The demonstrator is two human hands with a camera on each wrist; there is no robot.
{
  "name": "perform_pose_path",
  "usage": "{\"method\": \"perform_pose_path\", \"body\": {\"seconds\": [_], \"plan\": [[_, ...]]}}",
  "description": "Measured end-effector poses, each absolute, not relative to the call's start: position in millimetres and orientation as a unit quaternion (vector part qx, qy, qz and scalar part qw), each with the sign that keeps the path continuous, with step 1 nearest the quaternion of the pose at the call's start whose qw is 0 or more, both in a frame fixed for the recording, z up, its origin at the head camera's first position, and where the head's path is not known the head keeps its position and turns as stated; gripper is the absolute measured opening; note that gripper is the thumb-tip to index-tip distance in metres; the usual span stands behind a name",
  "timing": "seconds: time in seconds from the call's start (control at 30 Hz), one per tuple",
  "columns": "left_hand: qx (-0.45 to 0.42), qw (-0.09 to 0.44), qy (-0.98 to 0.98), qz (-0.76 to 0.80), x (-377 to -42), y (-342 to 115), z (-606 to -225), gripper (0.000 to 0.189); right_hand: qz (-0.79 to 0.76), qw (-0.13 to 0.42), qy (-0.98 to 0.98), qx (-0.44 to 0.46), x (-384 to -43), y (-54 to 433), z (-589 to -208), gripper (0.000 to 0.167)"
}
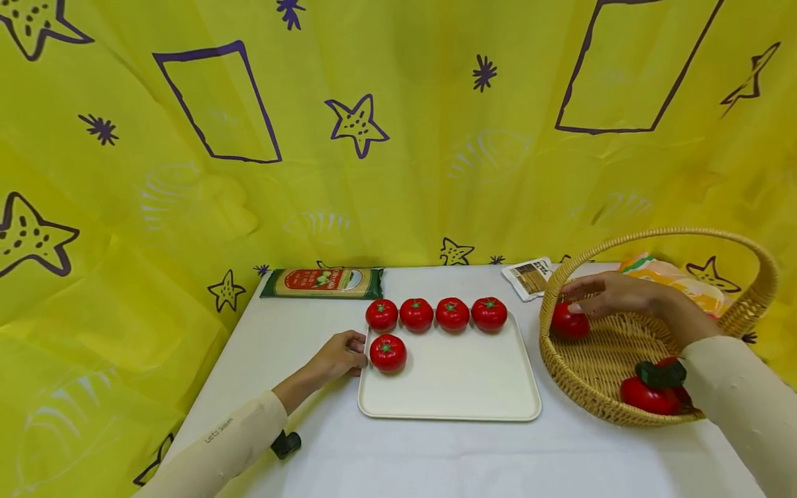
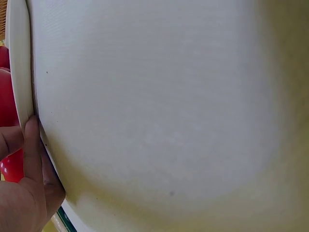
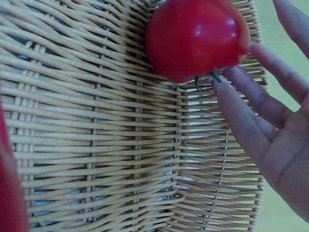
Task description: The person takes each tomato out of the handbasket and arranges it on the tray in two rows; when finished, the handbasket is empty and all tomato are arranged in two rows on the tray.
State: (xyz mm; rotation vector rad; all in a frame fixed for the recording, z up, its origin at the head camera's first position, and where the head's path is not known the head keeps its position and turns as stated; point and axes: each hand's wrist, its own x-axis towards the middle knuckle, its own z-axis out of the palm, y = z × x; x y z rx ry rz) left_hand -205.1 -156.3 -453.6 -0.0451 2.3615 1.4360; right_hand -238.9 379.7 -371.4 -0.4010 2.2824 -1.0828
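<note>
Table [image 1: 448, 460] bears 1 tray [image 1: 463, 384], 1 basket [image 1: 573, 384], packets [image 1: 324, 283]

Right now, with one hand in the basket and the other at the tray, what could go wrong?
The right hand sits only loosely about the nearest tomato, which might slip if lifted. The basket handle arches close by, so a lifted tomato could knock it. The left hand pinches the tray; a tug might roll the lone front tomato.

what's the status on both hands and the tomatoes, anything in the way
Left hand pinches edge of tray. Right hand at a tomato in basket. Five more tomatoes on tray. Nothing visibly in the way.
</note>
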Motion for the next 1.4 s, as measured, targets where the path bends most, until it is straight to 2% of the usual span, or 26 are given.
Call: {"method": "perform_pose_path", "body": {"seconds": [0.37, 0.77, 1.07, 1.4], "plan": [[-0.016, 0.189, 0.838, 0.511, -204, -156, -454, 0.045, -0.423, 0.306, 0.840, -0.145, -244, 386, -381, 0.059], [-0.018, 0.193, 0.835, 0.515, -205, -154, -454, 0.046, -0.417, 0.366, 0.826, -0.099, -250, 383, -386, 0.065], [-0.019, 0.189, 0.840, 0.508, -205, -154, -452, 0.045, -0.413, 0.379, 0.823, -0.092, -253, 385, -389, 0.067], [-0.024, 0.188, 0.844, 0.502, -206, -154, -453, 0.044, -0.425, 0.369, 0.820, -0.106, -254, 390, -396, 0.067]]}}
